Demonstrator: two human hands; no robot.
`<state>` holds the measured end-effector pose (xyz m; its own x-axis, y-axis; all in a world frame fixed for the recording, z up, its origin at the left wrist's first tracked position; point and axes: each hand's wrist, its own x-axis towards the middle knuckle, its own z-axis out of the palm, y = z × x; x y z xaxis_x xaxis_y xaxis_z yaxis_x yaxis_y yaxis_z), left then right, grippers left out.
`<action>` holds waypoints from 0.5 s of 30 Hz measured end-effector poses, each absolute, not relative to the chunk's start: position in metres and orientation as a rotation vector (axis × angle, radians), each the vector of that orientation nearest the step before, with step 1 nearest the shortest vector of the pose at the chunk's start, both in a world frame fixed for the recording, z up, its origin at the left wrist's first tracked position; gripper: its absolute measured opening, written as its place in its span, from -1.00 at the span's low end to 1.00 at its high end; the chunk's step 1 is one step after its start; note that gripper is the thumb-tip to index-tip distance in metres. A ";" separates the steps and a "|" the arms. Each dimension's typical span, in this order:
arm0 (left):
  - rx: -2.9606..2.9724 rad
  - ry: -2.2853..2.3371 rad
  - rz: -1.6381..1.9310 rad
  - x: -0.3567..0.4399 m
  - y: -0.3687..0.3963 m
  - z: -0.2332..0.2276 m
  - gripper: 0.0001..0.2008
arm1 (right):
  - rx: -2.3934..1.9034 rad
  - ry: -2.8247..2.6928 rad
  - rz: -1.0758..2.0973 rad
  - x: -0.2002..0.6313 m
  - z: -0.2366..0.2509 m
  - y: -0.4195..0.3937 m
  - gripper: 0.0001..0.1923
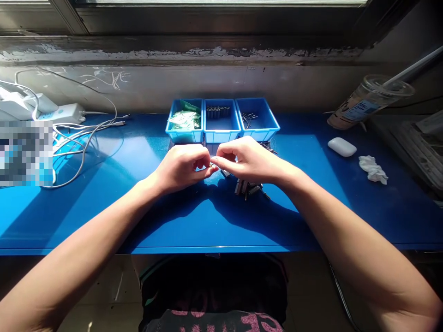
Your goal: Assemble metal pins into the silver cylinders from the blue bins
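My left hand (185, 167) and my right hand (246, 160) meet over the middle of the blue table (104, 212), fingertips pinched together on a small metal part (211, 164) between them. The part is mostly hidden by the fingers. Under and behind my right hand lies a pile of small dark metal pieces (248, 188). Just beyond the hands stand three blue bins side by side: the left bin (184, 121) holds green-and-clear bags, the middle bin (221, 121) holds a row of small cylinders, the right bin (258, 119) holds thin pins.
White cables and a power strip (65, 113) lie at the left. On the right are a white earbud case (342, 146), a crumpled tissue (373, 168) and a tilted plastic cup (367, 99). A grey wall and window sill run behind the bins.
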<state>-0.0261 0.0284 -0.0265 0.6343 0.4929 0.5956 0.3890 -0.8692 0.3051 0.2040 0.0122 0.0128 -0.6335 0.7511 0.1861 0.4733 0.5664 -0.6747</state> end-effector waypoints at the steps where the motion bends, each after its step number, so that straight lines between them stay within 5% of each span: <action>1: 2.701 0.739 1.051 -0.026 0.028 -0.026 -0.77 | -0.987 -2.344 0.807 0.205 0.013 0.013 -0.70; 15: 2.710 0.754 1.063 -0.028 0.027 -0.021 -0.89 | -0.963 -2.342 0.776 0.220 0.014 0.022 -0.78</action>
